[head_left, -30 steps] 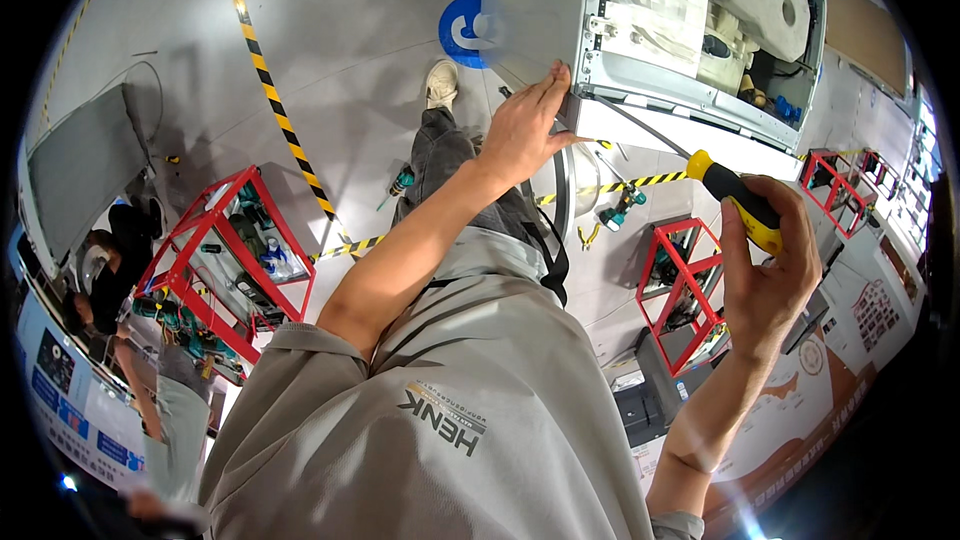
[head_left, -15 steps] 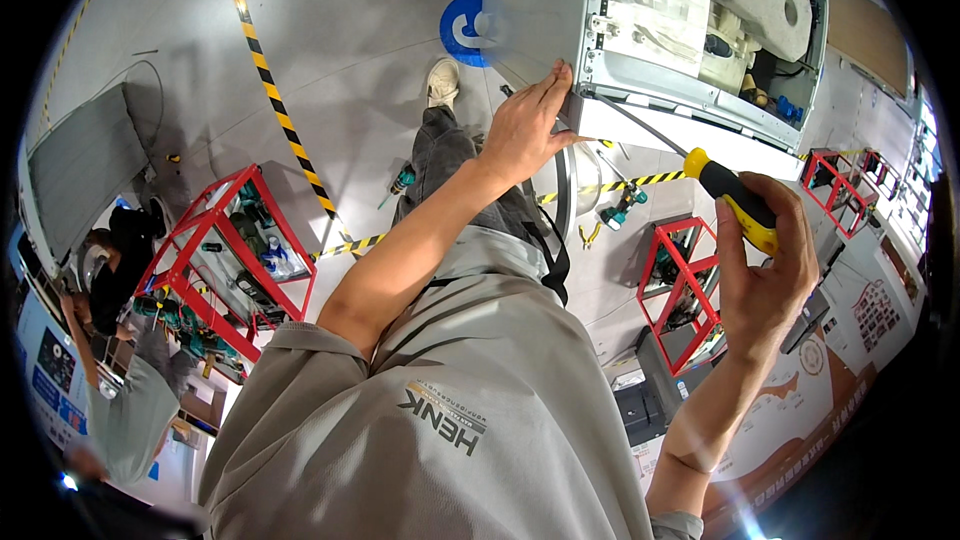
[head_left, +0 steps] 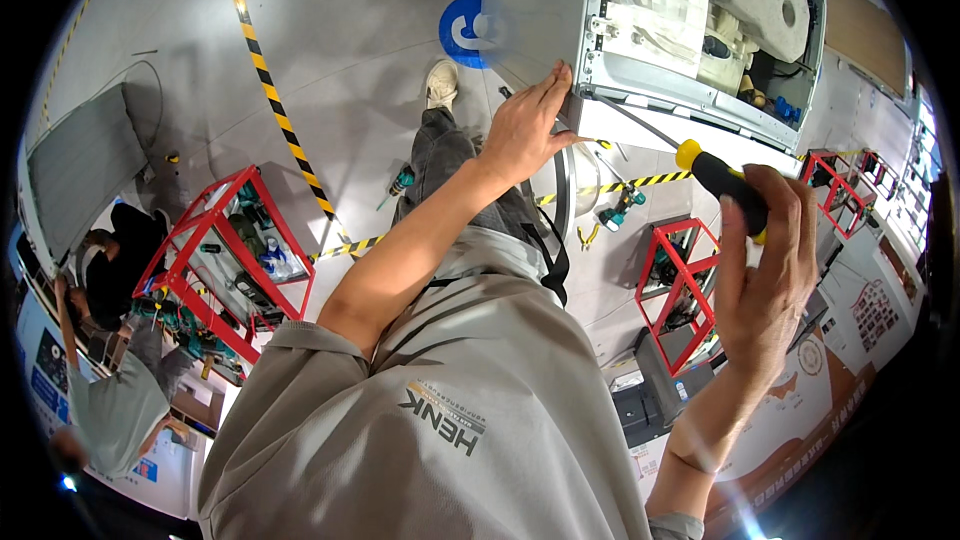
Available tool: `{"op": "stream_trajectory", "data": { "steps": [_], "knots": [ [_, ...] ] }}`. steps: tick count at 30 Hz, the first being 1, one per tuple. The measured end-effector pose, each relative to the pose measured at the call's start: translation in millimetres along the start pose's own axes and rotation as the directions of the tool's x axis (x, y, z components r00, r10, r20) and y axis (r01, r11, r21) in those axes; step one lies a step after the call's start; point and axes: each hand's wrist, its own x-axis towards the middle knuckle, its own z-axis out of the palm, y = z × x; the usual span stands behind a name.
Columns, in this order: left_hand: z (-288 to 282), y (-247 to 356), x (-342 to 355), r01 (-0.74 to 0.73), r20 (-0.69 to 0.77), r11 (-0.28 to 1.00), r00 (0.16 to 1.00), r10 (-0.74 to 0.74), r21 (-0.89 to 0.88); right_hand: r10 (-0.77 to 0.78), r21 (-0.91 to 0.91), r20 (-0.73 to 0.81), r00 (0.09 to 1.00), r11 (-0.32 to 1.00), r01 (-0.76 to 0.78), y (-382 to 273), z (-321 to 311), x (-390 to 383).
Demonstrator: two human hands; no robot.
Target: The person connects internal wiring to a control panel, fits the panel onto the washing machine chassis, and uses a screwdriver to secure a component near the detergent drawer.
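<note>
A washing machine [head_left: 540, 0] with its top off stands at the upper right, its inner parts showing. My left hand [head_left: 522, 130] rests on its near left corner. The fingers are stretched along the side and the thumb is spread apart over the white front panel [head_left: 640, 126]. My right hand [head_left: 765, 260] is closed around the black and yellow handle of a screwdriver [head_left: 718, 172]. Its long shaft slants up and left along the machine's near edge toward that same corner. The tip is too small to make out against the metal.
Red-framed tool carts stand on the left [head_left: 185, 270] and right [head_left: 668, 290]. A cordless drill [head_left: 622, 205] and yellow pliers [head_left: 588, 236] lie on the floor by striped tape [head_left: 262, 65]. Another person [head_left: 120, 405] bends at a grey machine [head_left: 85, 170] far left.
My right hand has turned with the screwdriver handle and dipped slightly, so less yellow shows. My left hand has stayed put. The other person at left has shifted a little.
</note>
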Motion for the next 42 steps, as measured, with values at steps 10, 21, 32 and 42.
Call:
{"op": "stream_trajectory", "data": {
  "steps": [10,21,32,42],
  "knots": [
    [3.4,-1.8,-0.6,-0.003,-0.013,1.000,1.000,0.003,0.005,0.040,-0.048,-0.078,0.996,0.998,-0.044,-12.8,2.6,-1.2],
    [1.9,-1.5,-0.8,-0.011,0.001,1.000,1.000,0.011,0.023,-0.041,0.049,0.032,0.999,0.998,0.040,-6.0,-1.8,1.5],
    [8.1,-1.2,-4.5,0.001,-0.023,1.000,1.000,-0.001,0.024,-0.079,-0.093,-0.071,0.994,0.993,0.072,-0.9,-2.9,9.6],
    [6.0,-2.2,-3.8,-0.012,-0.024,0.999,1.000,0.012,0.038,-0.017,-0.177,0.029,0.999,0.984,0.022,1.0,-6.6,3.1]
  ]
}}
